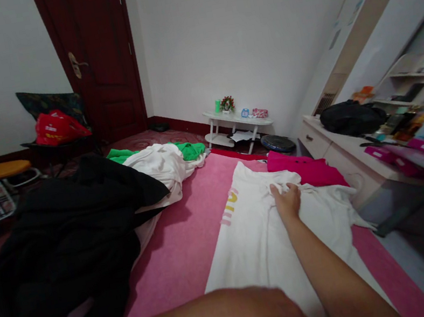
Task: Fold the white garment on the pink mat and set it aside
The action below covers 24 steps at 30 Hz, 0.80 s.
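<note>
A white T-shirt [252, 244] with pink and yellow lettering lies spread on a pink cover [177, 241]. My right hand [287, 201] rests near its upper part, with thumb and fingers closed on a bunched fold of the cloth. Wrinkles run through the fabric around that grip. In the foreground my left hand [267, 310] reaches across the lower part of the shirt; its fingers are hidden below the picture's edge. Just beyond the shirt lies a bright pink garment [306, 166].
Black clothing [58, 240] is heaped on the left, with white [159, 162] and green garments [194, 149] behind it. A cluttered dresser [316, 134] borders the right side. Farther back stand a small white table [237, 116] and a chair with a red bag [56, 127].
</note>
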{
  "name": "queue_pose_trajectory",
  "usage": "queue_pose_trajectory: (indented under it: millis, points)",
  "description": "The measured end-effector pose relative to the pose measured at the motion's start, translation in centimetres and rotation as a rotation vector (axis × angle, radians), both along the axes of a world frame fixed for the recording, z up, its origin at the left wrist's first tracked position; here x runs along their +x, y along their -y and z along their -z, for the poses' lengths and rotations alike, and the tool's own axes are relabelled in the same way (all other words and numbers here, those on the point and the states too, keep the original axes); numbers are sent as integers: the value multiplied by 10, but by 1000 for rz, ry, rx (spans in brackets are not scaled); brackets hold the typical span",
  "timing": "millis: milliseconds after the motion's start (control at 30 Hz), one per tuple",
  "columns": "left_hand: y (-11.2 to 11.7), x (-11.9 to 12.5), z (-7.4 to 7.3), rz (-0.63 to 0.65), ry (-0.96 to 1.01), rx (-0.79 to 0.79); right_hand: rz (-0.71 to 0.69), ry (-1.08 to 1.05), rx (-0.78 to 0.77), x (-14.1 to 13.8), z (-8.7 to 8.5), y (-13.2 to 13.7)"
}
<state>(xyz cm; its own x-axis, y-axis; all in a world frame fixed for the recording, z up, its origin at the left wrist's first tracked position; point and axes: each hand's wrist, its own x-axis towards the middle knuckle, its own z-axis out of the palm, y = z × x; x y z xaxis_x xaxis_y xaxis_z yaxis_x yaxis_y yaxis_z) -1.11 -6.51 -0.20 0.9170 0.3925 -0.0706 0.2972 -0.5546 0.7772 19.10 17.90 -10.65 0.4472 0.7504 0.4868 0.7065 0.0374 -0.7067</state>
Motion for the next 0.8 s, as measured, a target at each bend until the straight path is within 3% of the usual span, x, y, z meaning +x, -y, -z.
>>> queue_pose_trajectory:
  millis: [33, 133, 200, 333, 400, 467, 567, 667, 733, 800]
  points:
    - [-18, 5, 1, -140, -7, 70, -19, 14, -3, 0, 1, 1]
    - [-70, 15, 16, -720, -46, 382, -44, 18, -20, 2, 2, 1]
    - [-95, 16, 35, -917, -90, 530, 10, -9, -12, 5, 1, 1]
    - [-110, 10, 74, -893, -205, 617, 234, -56, 68, 14, -3, 11]
    - [-107, 9, 83, -852, -224, 644, 333, -52, 118, 15, -8, 19]
    - [-104, 9, 85, -837, -229, 653, 338, 18, 195, 12, -16, 23]
    - [-103, 11, 81, -837, -218, 630, 63, 174, 309, -4, -29, 16]
    - [-105, 11, 79, -831, -204, 602, -261, 250, 160, -28, -36, -7]
    - [-106, 11, 80, -828, -204, 590, -327, 284, -1, -43, -35, -28]
    - [-106, 10, 80, -829, -207, 582, -305, 304, -106, -53, -32, -48]
